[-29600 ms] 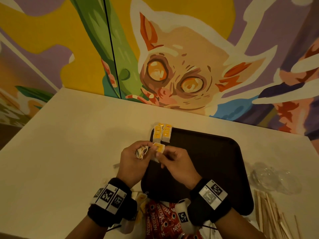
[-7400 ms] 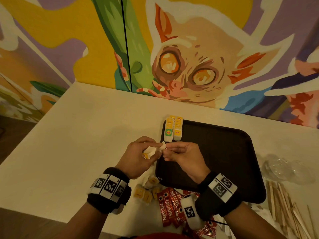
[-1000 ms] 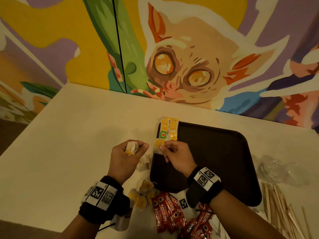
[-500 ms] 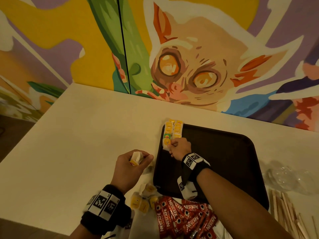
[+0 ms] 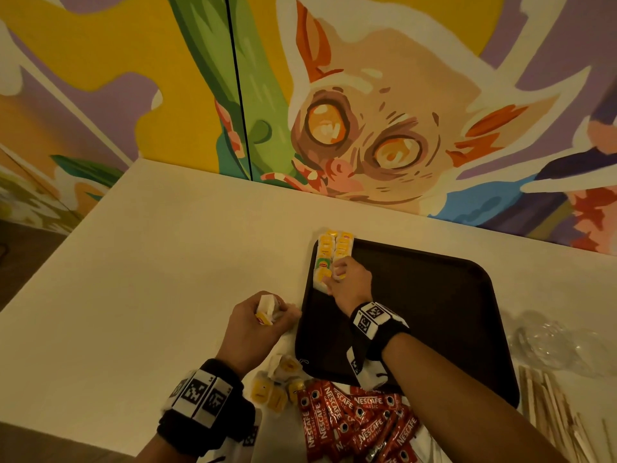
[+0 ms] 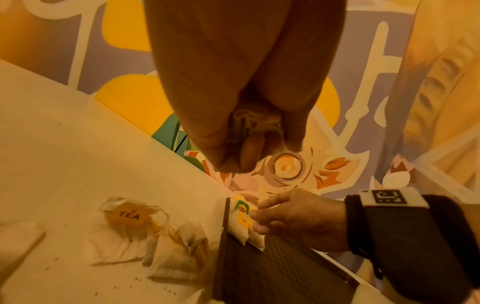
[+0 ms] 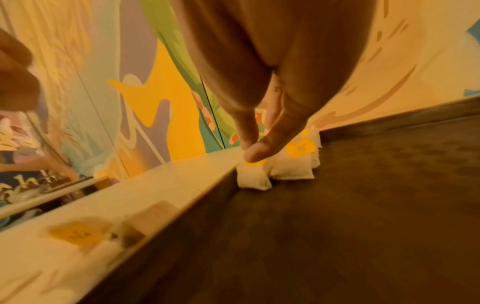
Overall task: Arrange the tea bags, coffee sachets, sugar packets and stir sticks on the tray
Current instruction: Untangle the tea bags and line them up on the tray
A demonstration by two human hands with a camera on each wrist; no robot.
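The right hand (image 5: pixel 349 279) covered the near end of the tea-bag rows (image 5: pixel 334 252), so its grip could not be told. The coffee sachets (image 5: pixel 360 426) and stir sticks (image 5: pixel 554 416) ran off the bottom edge. Loose tea bags (image 7: pixel 78 234) on the counter (image 7: pixel 130 195) were blurred.

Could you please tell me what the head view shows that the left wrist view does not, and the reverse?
Only the head view shows the red coffee sachets, the wooden stir sticks and the whole dark tray. Only the left wrist view shows the word TEA on a yellow tag on the table and dark specks around the loose tea bags. Both show the right hand at the tea bag row in the tray's far left corner, and the left hand gripping a tea bag.
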